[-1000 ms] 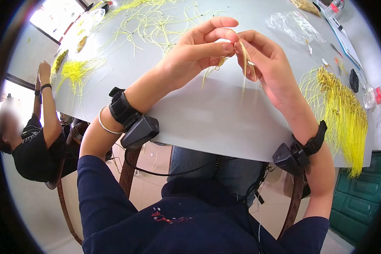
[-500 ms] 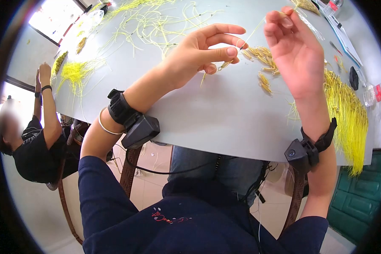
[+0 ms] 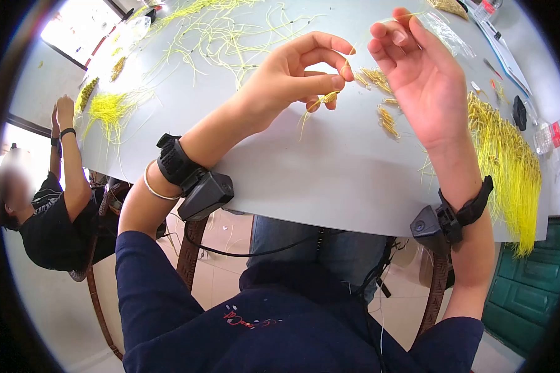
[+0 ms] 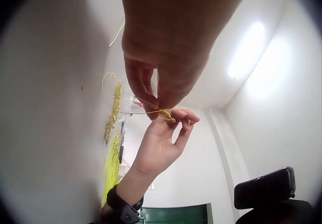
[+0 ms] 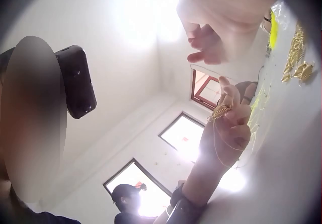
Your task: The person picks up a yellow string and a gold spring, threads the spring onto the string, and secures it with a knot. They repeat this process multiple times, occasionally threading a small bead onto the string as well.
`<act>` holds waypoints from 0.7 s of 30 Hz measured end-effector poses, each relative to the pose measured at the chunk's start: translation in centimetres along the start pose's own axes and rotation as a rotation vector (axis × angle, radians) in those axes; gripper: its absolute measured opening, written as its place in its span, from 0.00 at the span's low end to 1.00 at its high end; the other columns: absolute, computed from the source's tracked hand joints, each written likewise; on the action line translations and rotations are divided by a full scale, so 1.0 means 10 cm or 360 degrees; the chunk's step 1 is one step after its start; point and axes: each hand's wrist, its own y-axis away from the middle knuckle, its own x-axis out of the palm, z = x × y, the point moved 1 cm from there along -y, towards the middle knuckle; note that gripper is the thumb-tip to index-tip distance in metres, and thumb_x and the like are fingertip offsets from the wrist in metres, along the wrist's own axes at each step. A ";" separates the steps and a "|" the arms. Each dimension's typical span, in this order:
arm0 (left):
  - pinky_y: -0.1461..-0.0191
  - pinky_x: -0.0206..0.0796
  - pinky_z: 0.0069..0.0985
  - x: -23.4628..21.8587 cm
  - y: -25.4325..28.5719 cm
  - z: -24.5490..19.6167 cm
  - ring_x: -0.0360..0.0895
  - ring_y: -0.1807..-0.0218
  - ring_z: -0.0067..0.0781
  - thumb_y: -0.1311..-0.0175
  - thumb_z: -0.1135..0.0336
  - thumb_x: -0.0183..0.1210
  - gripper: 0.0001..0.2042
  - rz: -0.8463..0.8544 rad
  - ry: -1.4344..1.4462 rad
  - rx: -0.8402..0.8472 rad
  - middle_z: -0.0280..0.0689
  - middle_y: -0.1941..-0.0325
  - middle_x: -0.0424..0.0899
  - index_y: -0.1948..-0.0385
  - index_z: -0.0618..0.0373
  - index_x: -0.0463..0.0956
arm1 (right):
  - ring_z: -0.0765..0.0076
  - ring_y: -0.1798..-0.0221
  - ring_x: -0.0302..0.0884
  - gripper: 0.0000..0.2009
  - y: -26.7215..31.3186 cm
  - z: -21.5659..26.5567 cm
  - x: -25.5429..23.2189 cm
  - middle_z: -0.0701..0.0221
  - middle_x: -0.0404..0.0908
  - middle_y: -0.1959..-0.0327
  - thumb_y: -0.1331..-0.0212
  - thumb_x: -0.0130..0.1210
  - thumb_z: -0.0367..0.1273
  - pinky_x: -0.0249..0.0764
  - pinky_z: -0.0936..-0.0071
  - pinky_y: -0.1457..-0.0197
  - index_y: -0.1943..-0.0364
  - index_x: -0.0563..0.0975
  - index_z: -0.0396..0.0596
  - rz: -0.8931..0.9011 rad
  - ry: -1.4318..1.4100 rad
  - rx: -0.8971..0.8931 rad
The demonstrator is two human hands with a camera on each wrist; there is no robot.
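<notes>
My left hand (image 3: 295, 78) is raised over the table, pinching a yellow cord between thumb and forefinger. A small gold wire coil (image 3: 330, 97) hangs at its fingertips, with a cord tail trailing below; the coil (image 5: 220, 112) also shows against the fingers in the right wrist view. My right hand (image 3: 426, 87) is lifted to the right, palm toward me. Its thumb and forefinger pinch the cord, whose thin end (image 3: 417, 13) sticks out past the fingertips. Between the hands lie loose gold coils (image 3: 387, 121) on the table, partly behind the right hand.
A thick bundle of yellow cords (image 3: 510, 180) with gold coils hangs over the table's right edge. Loose cords (image 3: 230, 40) spread across the back, and a yellow heap (image 3: 109, 109) lies left. A plastic bottle (image 3: 554, 135) lies far right. Another person (image 3: 56, 217) sits at left.
My hands were together at the coil; the right then went up and right, drawing the cord out, and has since come slightly back left. The left hand stays near its place.
</notes>
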 end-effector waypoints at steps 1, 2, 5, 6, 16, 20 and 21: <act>0.77 0.56 0.11 -0.01 0.00 0.01 0.70 0.73 0.15 0.42 0.73 0.55 0.16 0.0011 0.0016 0.0050 0.30 0.63 0.73 0.51 0.56 0.64 | 0.71 0.54 0.70 0.10 0.01 -0.01 0.04 0.73 0.70 0.70 0.37 0.45 0.31 0.67 0.74 0.46 0.57 0.70 0.40 -0.0062 0.0141 0.0002; 0.76 0.57 0.12 -0.01 0.00 0.01 0.69 0.73 0.15 0.42 0.74 0.55 0.16 0.0022 0.0032 0.0100 0.29 0.64 0.72 0.53 0.55 0.64 | 0.75 0.59 0.71 0.12 0.03 -0.02 0.08 0.75 0.70 0.71 0.37 0.45 0.33 0.69 0.78 0.51 0.55 0.70 0.40 -0.0123 0.0282 0.0005; 0.73 0.58 0.13 -0.04 -0.01 0.04 0.66 0.73 0.14 0.43 0.75 0.54 0.13 -0.0031 0.0053 0.0174 0.27 0.66 0.71 0.58 0.53 0.64 | 0.80 0.68 0.71 0.11 0.06 -0.09 0.06 0.74 0.74 0.72 0.39 0.48 0.34 0.67 0.85 0.66 0.59 0.74 0.41 -0.0401 0.0815 0.0164; 0.73 0.58 0.13 -0.04 -0.02 0.05 0.66 0.73 0.14 0.43 0.75 0.54 0.13 -0.0028 0.0052 0.0173 0.27 0.66 0.71 0.58 0.53 0.64 | 0.81 0.71 0.71 0.12 0.06 -0.09 0.04 0.75 0.75 0.72 0.40 0.49 0.36 0.66 0.85 0.67 0.60 0.75 0.42 -0.0335 0.0953 0.0306; 0.70 0.58 0.14 -0.03 0.01 0.01 0.67 0.73 0.15 0.43 0.73 0.56 0.08 -0.0092 0.0164 0.0176 0.25 0.67 0.71 0.65 0.50 0.67 | 0.82 0.72 0.70 0.10 0.07 -0.25 0.08 0.74 0.76 0.75 0.42 0.54 0.35 0.66 0.85 0.69 0.64 0.78 0.42 -0.0001 0.1173 0.0403; 0.68 0.56 0.13 -0.08 -0.01 0.04 0.65 0.71 0.13 0.42 0.72 0.55 0.08 -0.0131 0.0141 0.0227 0.23 0.67 0.70 0.64 0.49 0.66 | 0.81 0.73 0.70 0.10 0.10 -0.33 0.13 0.73 0.75 0.74 0.41 0.52 0.34 0.66 0.84 0.69 0.65 0.76 0.40 -0.0169 0.1078 0.0357; 0.68 0.56 0.13 -0.09 -0.01 0.04 0.65 0.71 0.13 0.42 0.72 0.55 0.08 -0.0130 0.0140 0.0226 0.23 0.67 0.70 0.64 0.49 0.66 | 0.81 0.74 0.70 0.10 0.12 -0.33 0.17 0.73 0.75 0.74 0.40 0.51 0.34 0.66 0.84 0.70 0.65 0.75 0.40 -0.0281 0.0959 0.0346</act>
